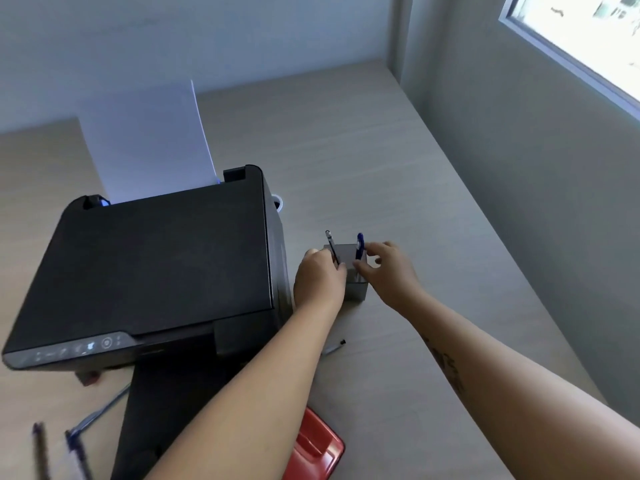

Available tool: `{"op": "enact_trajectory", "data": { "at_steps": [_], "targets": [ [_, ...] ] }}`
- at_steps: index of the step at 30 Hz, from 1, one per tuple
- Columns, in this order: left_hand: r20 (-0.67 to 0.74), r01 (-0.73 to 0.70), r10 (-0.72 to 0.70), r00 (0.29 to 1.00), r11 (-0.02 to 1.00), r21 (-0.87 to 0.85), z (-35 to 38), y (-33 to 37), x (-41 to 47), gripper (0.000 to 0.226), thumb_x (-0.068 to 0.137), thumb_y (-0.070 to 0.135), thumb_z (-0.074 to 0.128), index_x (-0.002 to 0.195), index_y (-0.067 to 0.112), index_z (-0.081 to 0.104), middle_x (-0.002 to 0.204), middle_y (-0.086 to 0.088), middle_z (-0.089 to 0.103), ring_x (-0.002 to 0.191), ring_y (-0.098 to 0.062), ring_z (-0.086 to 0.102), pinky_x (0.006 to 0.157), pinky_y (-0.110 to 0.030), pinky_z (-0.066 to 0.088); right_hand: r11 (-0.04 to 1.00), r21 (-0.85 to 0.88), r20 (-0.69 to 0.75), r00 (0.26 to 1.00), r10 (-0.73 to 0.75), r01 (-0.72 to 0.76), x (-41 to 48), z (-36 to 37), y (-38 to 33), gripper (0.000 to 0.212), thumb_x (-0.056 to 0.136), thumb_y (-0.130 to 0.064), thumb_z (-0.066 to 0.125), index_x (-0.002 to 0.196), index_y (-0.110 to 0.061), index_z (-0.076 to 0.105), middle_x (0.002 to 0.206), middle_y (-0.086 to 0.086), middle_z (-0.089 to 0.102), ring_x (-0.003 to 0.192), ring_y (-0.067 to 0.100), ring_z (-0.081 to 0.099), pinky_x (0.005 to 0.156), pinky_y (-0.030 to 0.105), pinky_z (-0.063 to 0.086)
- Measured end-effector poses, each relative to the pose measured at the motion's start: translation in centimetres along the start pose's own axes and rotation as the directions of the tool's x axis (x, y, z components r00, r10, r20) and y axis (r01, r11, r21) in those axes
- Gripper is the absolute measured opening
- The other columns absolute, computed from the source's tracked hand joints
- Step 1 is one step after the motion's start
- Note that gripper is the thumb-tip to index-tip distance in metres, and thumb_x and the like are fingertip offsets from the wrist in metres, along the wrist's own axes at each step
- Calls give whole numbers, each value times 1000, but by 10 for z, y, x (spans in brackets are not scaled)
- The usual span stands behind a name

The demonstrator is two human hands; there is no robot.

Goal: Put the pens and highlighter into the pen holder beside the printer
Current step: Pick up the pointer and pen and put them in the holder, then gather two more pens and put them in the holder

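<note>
A small grey see-through pen holder (356, 292) stands on the desk just right of the black printer (156, 265). My left hand (320, 282) grips a dark pen (331, 247) that stands tilted at the holder's left side. At the holder's right side my right hand (388, 268) pinches a blue pen (359, 245) with its lower end inside. Another pen (334, 347) lies on the desk below the holder, partly hidden by my left forearm. Two blue pens (98, 412) (79, 452) and a dark purple one (41, 450) lie at the bottom left.
White paper (149, 143) stands in the printer's rear feed, and its black output tray (166, 410) juts toward me. A red object (317, 445) lies near the bottom edge. A grey wall and a window (581, 36) border the desk on the right.
</note>
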State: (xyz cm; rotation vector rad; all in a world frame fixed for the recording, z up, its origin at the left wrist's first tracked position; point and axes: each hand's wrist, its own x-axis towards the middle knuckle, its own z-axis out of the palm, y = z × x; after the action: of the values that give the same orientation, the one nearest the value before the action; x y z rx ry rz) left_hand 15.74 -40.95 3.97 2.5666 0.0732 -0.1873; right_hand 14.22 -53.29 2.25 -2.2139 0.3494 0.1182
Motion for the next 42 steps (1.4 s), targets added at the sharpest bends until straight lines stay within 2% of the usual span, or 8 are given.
{"op": "enact_trajectory", "data": {
  "at_steps": [5, 11, 16, 20, 25, 32, 39, 42],
  "targets": [
    [-52, -26, 20, 998, 992, -122, -19, -3, -15, 29, 90, 24, 63, 115, 9, 59, 103, -9, 62, 89, -25, 61, 73, -34, 49, 997, 71, -115, 993, 11, -3, -10, -8, -14, 47, 92, -25, 63, 136, -15, 49, 124, 4, 54, 107, 19, 54, 84, 30, 44],
    [-27, -163, 162, 986, 948, -274, -57, -21, -55, 11, 91, 22, 63, 94, 11, 65, 86, -4, 67, 77, -20, 65, 69, -39, 59, 987, 97, -274, 957, -95, 125, -38, -4, -46, 19, 90, -13, 62, 109, -11, 64, 107, 7, 61, 89, 18, 58, 75, 27, 46],
    [-58, -284, 285, 957, 877, -387, -93, -67, -109, 10, 91, 21, 63, 94, 13, 69, 81, -1, 70, 71, -13, 66, 65, -39, 60, 969, 42, -283, 933, -222, 243, -86, 31, -84, 5, 90, -14, 63, 89, -12, 67, 85, 1, 62, 71, 3, 55, 59, 4, 38],
    [-155, -303, 261, 953, 862, -407, -127, -142, -134, 11, 91, 25, 65, 86, 16, 68, 68, 7, 65, 62, -6, 61, 60, -31, 55, 951, 28, -324, 902, -284, 309, -128, 75, -117, 8, 90, -18, 65, 85, -12, 68, 81, 3, 68, 73, 16, 61, 64, 25, 49],
    [-121, -171, 133, 984, 901, -398, -171, -263, -154, 16, 89, 31, 65, 79, 19, 65, 66, 4, 65, 60, -10, 61, 57, -31, 52, 935, 51, -268, 906, -327, 352, -181, 156, -161, 18, 88, -27, 67, 76, -14, 66, 68, 0, 65, 64, 15, 60, 60, 26, 48],
    [-154, 204, -272, 950, 912, -355, -204, -424, -173, 11, 85, 23, 69, 79, 15, 63, 71, 2, 64, 68, -17, 61, 60, -25, 43, 950, 88, 70, 950, -304, 298, -230, 296, -198, 10, 87, -24, 69, 82, -16, 66, 72, -4, 65, 66, 12, 59, 64, 31, 53],
    [-82, 440, -492, 867, 832, -338, -197, -491, -175, 20, 86, 24, 69, 93, 7, 62, 83, -3, 59, 75, -21, 55, 65, -27, 40, 959, -212, 343, 933, -107, 188, -255, 395, -205, 16, 88, -19, 63, 94, -4, 61, 95, 13, 63, 81, 31, 62, 70, 39, 56],
    [-69, 476, -520, 851, 820, -317, -192, -498, -168, 21, 86, 27, 69, 90, 8, 63, 83, -2, 59, 75, -23, 55, 63, -29, 40, 899, -385, 380, 924, -51, 208, -258, 418, -205, 18, 89, -21, 63, 98, -7, 57, 98, 12, 54, 76, 25, 54, 66, 33, 48]
  ]
}}
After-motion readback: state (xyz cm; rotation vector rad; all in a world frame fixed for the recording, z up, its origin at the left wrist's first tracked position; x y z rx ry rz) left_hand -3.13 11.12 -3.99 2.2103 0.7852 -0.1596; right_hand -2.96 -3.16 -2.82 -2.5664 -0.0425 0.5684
